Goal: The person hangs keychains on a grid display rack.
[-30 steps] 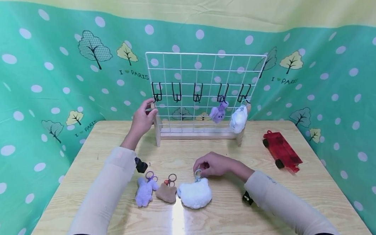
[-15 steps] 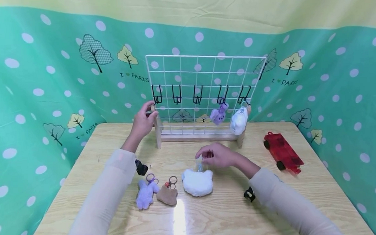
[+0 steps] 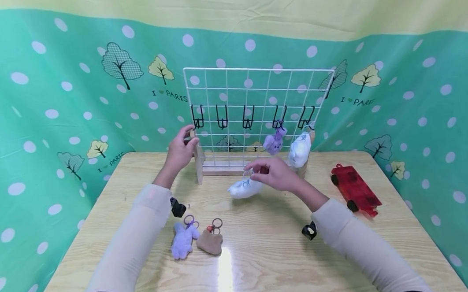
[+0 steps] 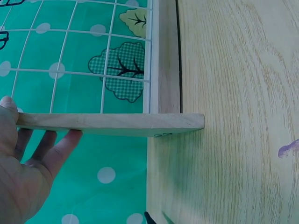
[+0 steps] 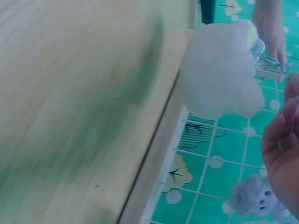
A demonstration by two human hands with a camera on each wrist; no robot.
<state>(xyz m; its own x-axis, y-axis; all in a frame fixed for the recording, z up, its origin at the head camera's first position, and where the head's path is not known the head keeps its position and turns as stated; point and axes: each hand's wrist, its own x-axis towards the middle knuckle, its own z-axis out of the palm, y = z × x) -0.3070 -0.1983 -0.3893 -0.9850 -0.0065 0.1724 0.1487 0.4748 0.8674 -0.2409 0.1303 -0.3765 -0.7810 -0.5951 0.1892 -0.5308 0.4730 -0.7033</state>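
Note:
My right hand [image 3: 274, 174] pinches the ring of a white plush keychain [image 3: 245, 188], which hangs above the table in front of the rack. In the right wrist view the fluffy white body [image 5: 222, 70] dangles beside the fingers. At the rack's left side, my left hand [image 3: 181, 148] grips the wooden upright [image 4: 107, 121], thumb on one face and fingers on the other. The white wire grid rack [image 3: 251, 88] carries a row of black hooks [image 3: 248, 117]. From the two right-hand hooks hang a small purple plush keychain [image 3: 274, 141] and another white plush keychain [image 3: 299, 149].
Nearer on the table [image 3: 272, 267] lie a purple plush keychain [image 3: 182, 241] and a brown plush keychain [image 3: 210, 241], both with metal rings. A red item with black round parts [image 3: 355, 190] rests at the right. Behind the rack hangs a green dotted cloth [image 3: 229, 51].
The white plush keychain has left the table and moved up and toward the rack with my right hand. My left hand stays on the upright.

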